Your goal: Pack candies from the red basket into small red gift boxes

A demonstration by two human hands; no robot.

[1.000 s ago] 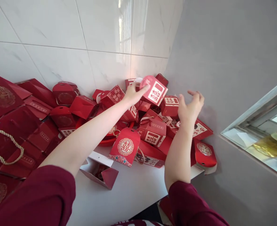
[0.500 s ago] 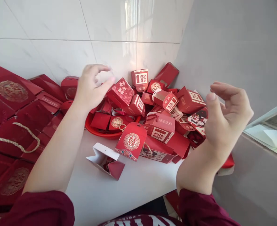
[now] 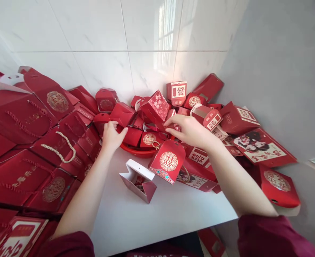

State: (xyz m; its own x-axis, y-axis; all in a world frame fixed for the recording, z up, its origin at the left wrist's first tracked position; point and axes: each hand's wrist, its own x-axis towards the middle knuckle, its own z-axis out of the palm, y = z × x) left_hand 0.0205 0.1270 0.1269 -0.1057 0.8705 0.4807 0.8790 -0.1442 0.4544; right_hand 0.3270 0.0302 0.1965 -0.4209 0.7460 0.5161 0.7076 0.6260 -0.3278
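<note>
My left hand (image 3: 113, 136) is at the left rim of a red basin (image 3: 138, 153), thumb and fingers apart and nothing in them, close to the red gift boxes (image 3: 132, 136) inside. Over the basin's right side reaches my right hand (image 3: 186, 127); a gap shows between its thumb and fingertips, and I see nothing held. Below its fingers a red box with a gold round emblem (image 3: 168, 161) leans with its cord handle. An opened small box (image 3: 139, 181), white inside, lies tilted on the white table (image 3: 114, 221) with small contents in it.
Red gift bags with rope handles (image 3: 52, 142) are packed along the left. More red boxes (image 3: 237, 117) are heaped at the right, beside a couple-print bag (image 3: 264, 146). A tiled wall (image 3: 98, 28) closes off the back. Another red box (image 3: 212, 242) is below the table's front edge.
Both hands have come down to the boxes around the basin, the right one moving inward to the left. The view has turned left, showing more bags there.
</note>
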